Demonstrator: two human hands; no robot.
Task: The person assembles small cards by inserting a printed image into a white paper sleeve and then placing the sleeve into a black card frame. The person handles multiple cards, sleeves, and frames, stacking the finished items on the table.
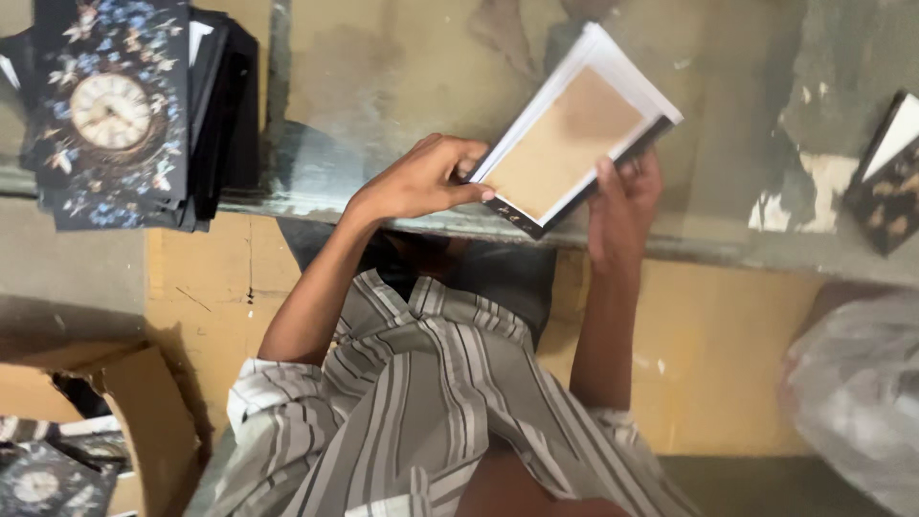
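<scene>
From my remote seat, I see both hands closed on one notebook (565,139), a thick white page block with a brown card panel facing up and a dark patterned cover beneath. The left hand (421,180) pinches its near left corner, thumb on top and fingers curled under. The right hand (622,211) clasps the lower right edge, thumb lying along the brown panel and fingers wrapped behind. The notebook sits tilted between the two grips, over the front edge of the bench (728,251). It seems to be lifted clear of the glassy top, though the angle makes that hard to confirm.

To handle it well, I would keep the two holds on opposite corners as they are. The page block then stays square and cannot fan open. The left thumb should press lightly so the white edges do not crease.

A stack of dark floral covers with a clock picture (110,115) lies at the bench's far left corner, well apart from the hands. Another dark patterned book (890,182) lies near the right edge. Below the bench on the left, an open cardboard box (144,402) holds more of the same covers. A crumpled clear plastic bag (852,383) sits low on the right.
</scene>
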